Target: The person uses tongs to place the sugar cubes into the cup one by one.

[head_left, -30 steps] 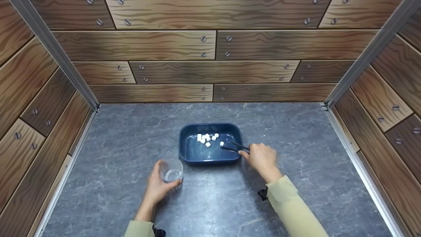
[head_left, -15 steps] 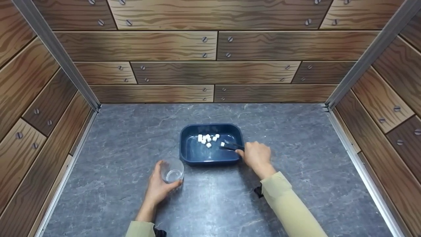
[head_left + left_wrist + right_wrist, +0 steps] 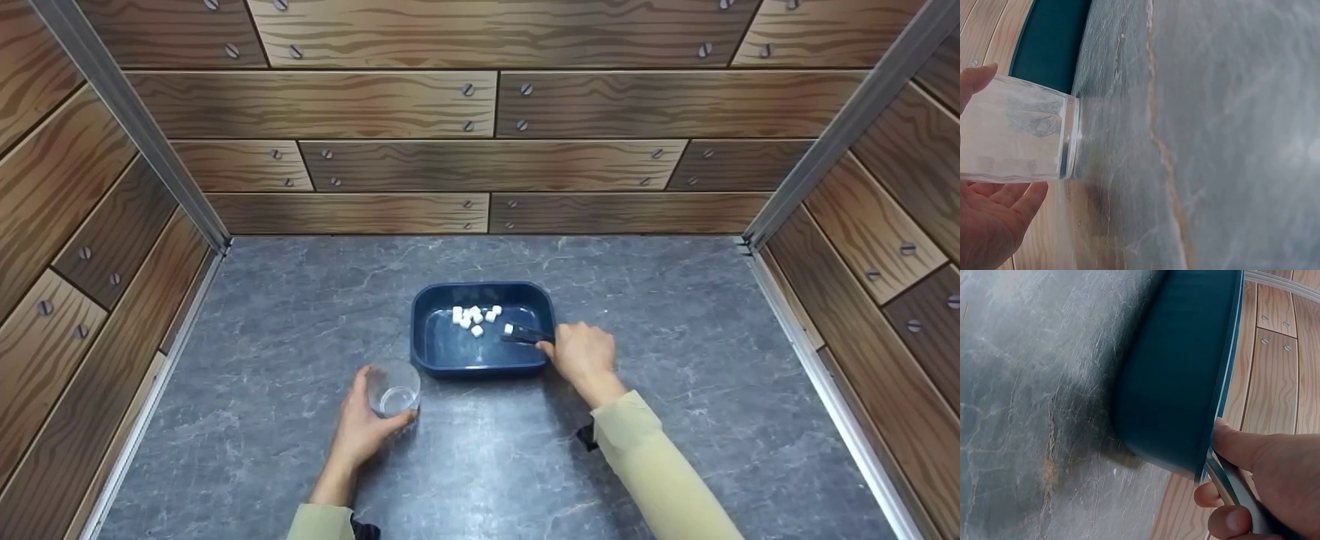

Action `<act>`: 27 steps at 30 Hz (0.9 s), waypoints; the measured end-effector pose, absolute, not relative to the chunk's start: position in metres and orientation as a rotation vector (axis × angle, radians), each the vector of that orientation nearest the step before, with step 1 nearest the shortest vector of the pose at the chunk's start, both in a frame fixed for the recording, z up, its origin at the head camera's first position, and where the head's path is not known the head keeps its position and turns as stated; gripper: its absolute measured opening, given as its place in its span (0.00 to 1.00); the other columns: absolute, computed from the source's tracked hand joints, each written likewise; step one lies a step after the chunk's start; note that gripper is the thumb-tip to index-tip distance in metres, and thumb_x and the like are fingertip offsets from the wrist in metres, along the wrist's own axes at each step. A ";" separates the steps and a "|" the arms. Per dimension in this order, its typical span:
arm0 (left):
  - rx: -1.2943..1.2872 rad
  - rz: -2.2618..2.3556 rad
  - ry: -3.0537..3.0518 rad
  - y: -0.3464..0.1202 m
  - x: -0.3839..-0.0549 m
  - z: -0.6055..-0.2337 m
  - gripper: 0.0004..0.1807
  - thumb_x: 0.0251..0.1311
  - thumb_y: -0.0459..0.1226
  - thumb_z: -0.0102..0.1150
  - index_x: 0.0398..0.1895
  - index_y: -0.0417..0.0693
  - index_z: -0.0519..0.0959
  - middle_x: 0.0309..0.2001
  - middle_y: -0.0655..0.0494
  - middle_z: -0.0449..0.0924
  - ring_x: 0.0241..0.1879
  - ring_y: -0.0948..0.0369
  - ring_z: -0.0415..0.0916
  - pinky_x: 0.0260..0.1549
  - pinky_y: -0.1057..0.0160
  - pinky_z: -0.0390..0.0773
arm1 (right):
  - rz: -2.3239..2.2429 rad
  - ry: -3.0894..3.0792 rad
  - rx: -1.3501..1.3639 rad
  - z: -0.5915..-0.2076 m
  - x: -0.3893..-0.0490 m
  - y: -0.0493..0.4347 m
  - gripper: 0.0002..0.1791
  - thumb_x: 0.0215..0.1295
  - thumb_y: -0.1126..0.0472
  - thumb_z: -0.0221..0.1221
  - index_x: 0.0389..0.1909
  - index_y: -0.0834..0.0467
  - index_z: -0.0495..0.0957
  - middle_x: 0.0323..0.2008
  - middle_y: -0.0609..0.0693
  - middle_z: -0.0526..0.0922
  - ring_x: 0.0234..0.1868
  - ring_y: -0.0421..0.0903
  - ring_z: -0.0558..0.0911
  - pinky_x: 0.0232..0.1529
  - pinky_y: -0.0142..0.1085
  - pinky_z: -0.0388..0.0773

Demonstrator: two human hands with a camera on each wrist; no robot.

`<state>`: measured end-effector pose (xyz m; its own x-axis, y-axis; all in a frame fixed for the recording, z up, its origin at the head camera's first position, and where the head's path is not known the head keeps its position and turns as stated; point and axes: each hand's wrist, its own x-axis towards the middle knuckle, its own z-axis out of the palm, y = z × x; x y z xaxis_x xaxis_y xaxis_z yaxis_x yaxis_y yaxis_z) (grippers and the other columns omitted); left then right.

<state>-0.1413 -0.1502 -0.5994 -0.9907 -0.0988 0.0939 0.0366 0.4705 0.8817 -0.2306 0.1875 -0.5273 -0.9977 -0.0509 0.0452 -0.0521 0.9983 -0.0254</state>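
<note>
My left hand (image 3: 362, 424) holds a clear cup (image 3: 394, 388), thumb on one side and fingers on the other; in the left wrist view the clear cup (image 3: 1022, 132) stands upright on the grey surface. With my right hand (image 3: 589, 360) I grip dark tongs (image 3: 531, 334) over the right rim of a blue tub (image 3: 480, 369). Between the tongs' tips is one white cube (image 3: 509, 329). Several more white cubes (image 3: 475, 315) lie in the tub, left of the tongs. From the right wrist view, the tongs (image 3: 1235, 489) are pinched by thumb and fingers; the tub's wall hides their tips.
The grey marbled tabletop (image 3: 285, 330) surrounds the tub on all sides. Wood-plank patterned walls (image 3: 480, 105) enclose it at the back, left and right, with metal strips (image 3: 817, 390) along the edges.
My right hand has shifted slightly left and inward, and the tongs' tips have come together on the single white cube. The left hand and cup have stayed in place.
</note>
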 end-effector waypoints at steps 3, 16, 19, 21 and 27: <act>0.064 -1.549 -2.588 -0.150 -0.141 -0.599 0.55 0.37 0.42 0.82 0.69 0.35 0.60 0.61 0.37 0.71 0.62 0.41 0.67 0.61 0.43 0.65 | 0.039 -3.083 0.094 -0.527 -0.230 0.187 0.27 0.59 0.38 0.64 0.26 0.61 0.83 0.23 0.59 0.83 0.23 0.59 0.81 0.20 0.52 0.76; 0.052 -1.531 -2.584 -0.150 -0.141 -0.600 0.54 0.37 0.42 0.82 0.68 0.36 0.61 0.60 0.38 0.72 0.61 0.42 0.68 0.60 0.44 0.66 | 0.013 -3.019 0.131 -0.531 -0.233 0.187 0.25 0.58 0.40 0.66 0.23 0.60 0.84 0.21 0.58 0.82 0.22 0.59 0.80 0.19 0.52 0.76; 0.053 -1.536 -2.591 -0.150 -0.141 -0.600 0.54 0.38 0.42 0.81 0.68 0.36 0.60 0.60 0.38 0.72 0.61 0.43 0.68 0.60 0.44 0.67 | -0.003 -3.002 0.141 -0.533 -0.233 0.187 0.25 0.58 0.41 0.66 0.23 0.61 0.84 0.20 0.58 0.82 0.21 0.59 0.80 0.18 0.52 0.75; 0.053 -1.537 -2.594 -0.150 -0.141 -0.599 0.54 0.39 0.42 0.81 0.69 0.35 0.60 0.60 0.38 0.72 0.61 0.43 0.68 0.59 0.44 0.67 | -0.010 -2.990 0.148 -0.534 -0.233 0.188 0.24 0.58 0.41 0.66 0.23 0.61 0.84 0.20 0.57 0.82 0.21 0.60 0.80 0.18 0.52 0.76; 0.064 -1.536 -2.593 -0.149 -0.141 -0.598 0.54 0.39 0.42 0.81 0.69 0.36 0.60 0.61 0.38 0.72 0.61 0.42 0.68 0.60 0.44 0.67 | -0.015 -2.970 0.160 -0.536 -0.233 0.190 0.24 0.59 0.41 0.65 0.24 0.61 0.85 0.20 0.58 0.82 0.21 0.60 0.80 0.18 0.52 0.76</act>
